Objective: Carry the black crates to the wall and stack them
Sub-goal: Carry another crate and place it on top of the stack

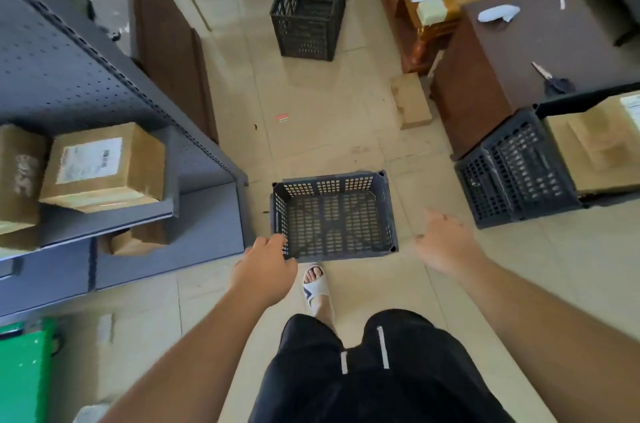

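Observation:
An empty black crate (383,211) sits open side up on the tiled floor just ahead of my feet. My left hand (266,265) is at its near left corner, fingers curled over the rim. My right hand (446,242) hovers to the right of the crate with fingers spread, not touching it. A second black crate (308,6) stands alone farther up the aisle. A third black crate (512,173) lies at the right with cardboard boxes in it.
A grey metal shelf (104,83) with cardboard parcels (104,166) lines the left of the aisle. A brown cabinet (519,51) with scissors on top stands at the right. A flat cardboard piece (410,100) lies on the floor beside it. A green box (24,370) is at the bottom left.

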